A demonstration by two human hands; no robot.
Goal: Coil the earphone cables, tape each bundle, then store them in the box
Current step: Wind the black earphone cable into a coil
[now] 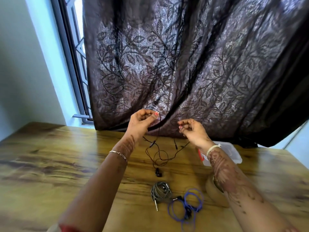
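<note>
Left hand (142, 121): pinching black earphone cable (160, 158), frame centre.
Right hand (192, 129): pinching same cable.
Cable: loops resting on wooden table (66, 156).
Lower centre: grey coil (160, 191), blue cable (189, 205).
Right: clear box (234, 154).
Behind: leaf-patterned curtain (184, 64), window (73, 47).

Table (66, 164): grey coil (160, 191), blue cable (187, 206), tape roll (214, 195), box (234, 153).

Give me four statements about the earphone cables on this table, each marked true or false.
1. The left hand and the right hand both pinch the dark cable. True.
2. The grey cable lies loose and uncoiled. False: it is wound into a bundle on the table.
3. The blue cable is in the box. False: it lies on the table beside the grey cable.
4. The right forearm partly hides the box. True.
</note>
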